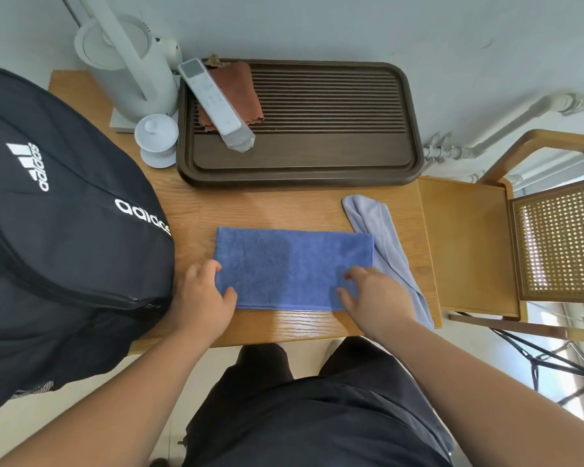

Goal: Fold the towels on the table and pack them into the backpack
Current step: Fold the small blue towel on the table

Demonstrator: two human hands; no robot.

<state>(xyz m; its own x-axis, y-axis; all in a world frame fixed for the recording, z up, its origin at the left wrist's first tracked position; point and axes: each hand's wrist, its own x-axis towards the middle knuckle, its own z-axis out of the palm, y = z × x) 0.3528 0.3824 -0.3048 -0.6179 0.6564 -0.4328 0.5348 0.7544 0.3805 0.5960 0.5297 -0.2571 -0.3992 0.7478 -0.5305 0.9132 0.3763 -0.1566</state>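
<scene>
A blue towel (290, 264) lies flat as a folded rectangle on the wooden table (284, 207). My left hand (204, 298) pinches its near left corner, thumb on top. My right hand (375, 294) grips its near right corner in the same way. A light grey towel (381, 237) lies loosely bunched at the table's right edge, partly under the blue towel and my right hand. A black backpack (61, 230) with white lettering stands on the left side of the table, its zip closed as far as visible.
A dark wooden tea tray (317, 150) at the back holds a brown cloth (236, 92) and a white remote (213, 99). A white kettle (125, 62) and lidded cup (155, 136) stand back left. A wooden chair (486, 244) is right.
</scene>
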